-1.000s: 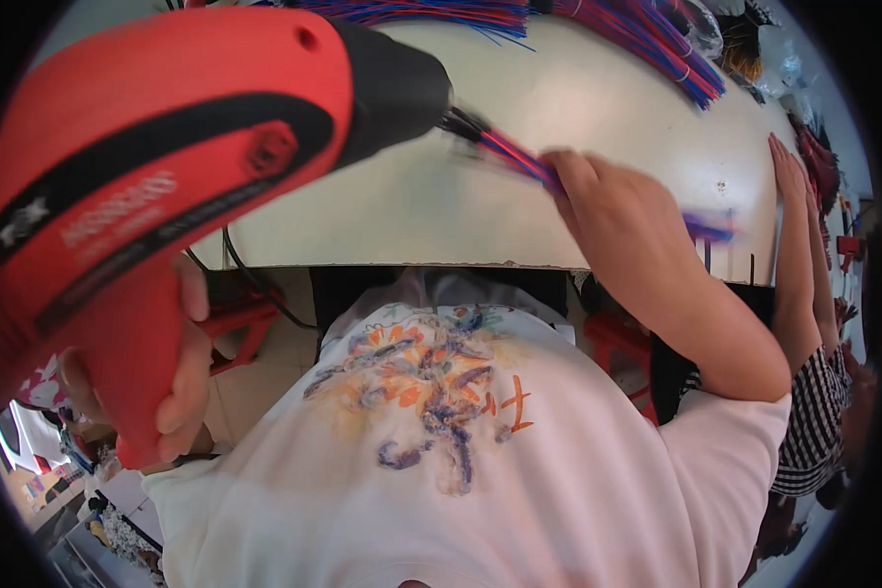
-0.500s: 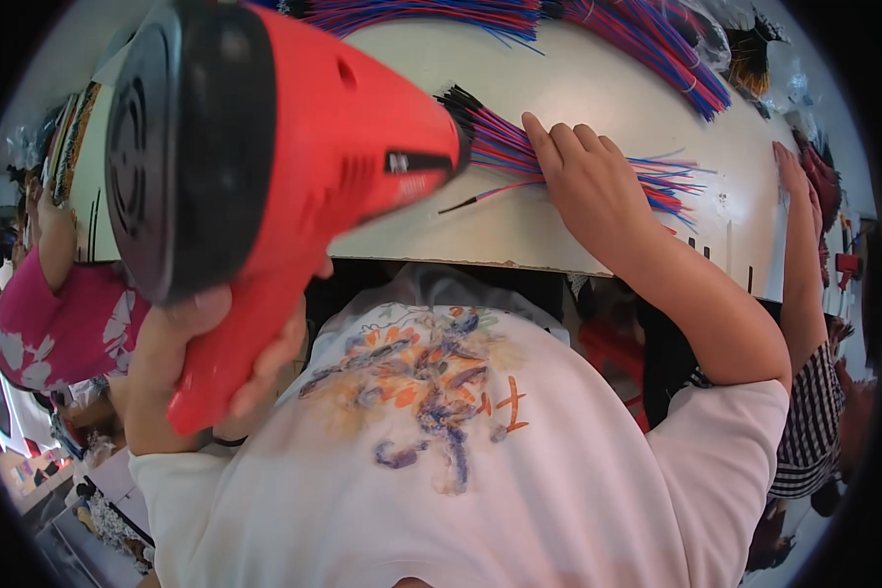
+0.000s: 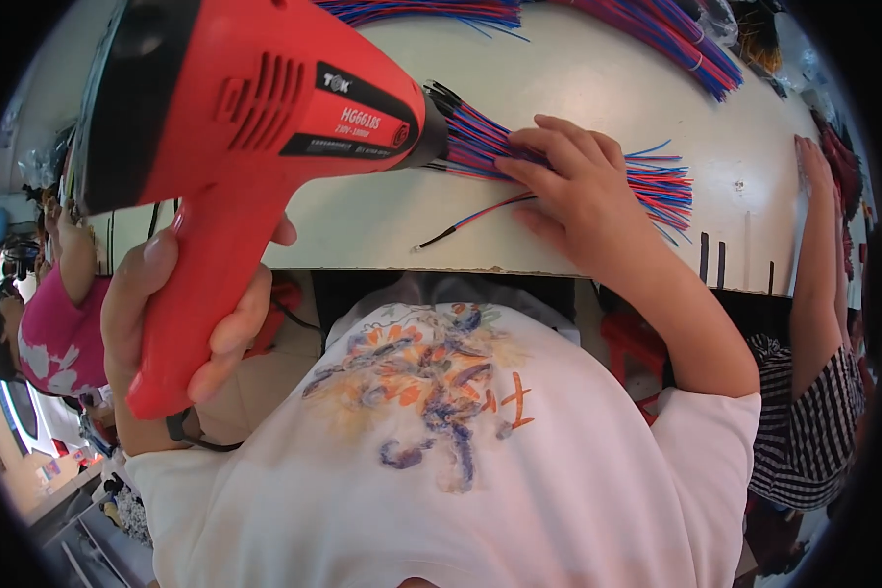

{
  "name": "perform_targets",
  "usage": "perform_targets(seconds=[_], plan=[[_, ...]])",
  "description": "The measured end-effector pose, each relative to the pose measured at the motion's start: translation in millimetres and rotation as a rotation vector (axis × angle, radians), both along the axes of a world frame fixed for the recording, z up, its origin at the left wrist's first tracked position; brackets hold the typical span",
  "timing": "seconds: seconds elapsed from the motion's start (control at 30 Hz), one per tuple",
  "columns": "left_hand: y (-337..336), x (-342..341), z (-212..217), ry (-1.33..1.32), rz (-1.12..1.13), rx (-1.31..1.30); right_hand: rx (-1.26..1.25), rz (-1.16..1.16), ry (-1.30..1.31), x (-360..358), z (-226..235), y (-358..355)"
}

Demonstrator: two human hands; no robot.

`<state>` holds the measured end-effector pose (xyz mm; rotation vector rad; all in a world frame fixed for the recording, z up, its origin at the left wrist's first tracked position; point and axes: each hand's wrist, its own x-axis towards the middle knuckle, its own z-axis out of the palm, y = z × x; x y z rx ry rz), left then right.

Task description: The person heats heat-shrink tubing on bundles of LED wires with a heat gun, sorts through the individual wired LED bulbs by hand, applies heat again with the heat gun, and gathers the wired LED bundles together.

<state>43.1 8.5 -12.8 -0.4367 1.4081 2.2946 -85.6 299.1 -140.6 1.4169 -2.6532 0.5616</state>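
My left hand (image 3: 139,279) is wrapped round the handle of a red and black heat gun (image 3: 299,118). Its dark nozzle points right, over the left end of a bundle of thin red and blue wires (image 3: 661,188), whose black-tipped ends partly show behind it. Over the middle of that bundle lies my right hand (image 3: 586,191), palm down with fingers apart, touching the wires. One separate wire piece (image 3: 475,218) with a black end sticks out toward me from under the right thumb.
More red and blue wire bundles (image 3: 671,49) lie along the far side of the white table (image 3: 608,88). Co-workers sit at both sides: one in a pink top (image 3: 64,323) at left, one with a checked sleeve (image 3: 808,421) and an arm on the table at right.
The heat gun has shifted left and turned, so its flank now shows. My right hand has moved slightly left along the bundle, its fingers spread wider.
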Motion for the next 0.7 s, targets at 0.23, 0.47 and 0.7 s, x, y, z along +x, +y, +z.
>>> perform_targets(seconds=[0.23, 0.47, 0.7], plan=[[-15.0, -17.5, 0.0, 0.041, -0.152, 0.151, -0.058, 0.01, 0.043, 7.5, -1.5, -4.0], [0.0, -30.2, 7.2, 0.029, -0.09, -0.04, -0.071, -0.076, 0.021, 8.3, -6.4, -6.9], [-2.0, -46.0, 6.2, 0.028, -0.064, 0.021, -0.057, -0.044, -0.022, 8.5, -9.2, -6.4]])
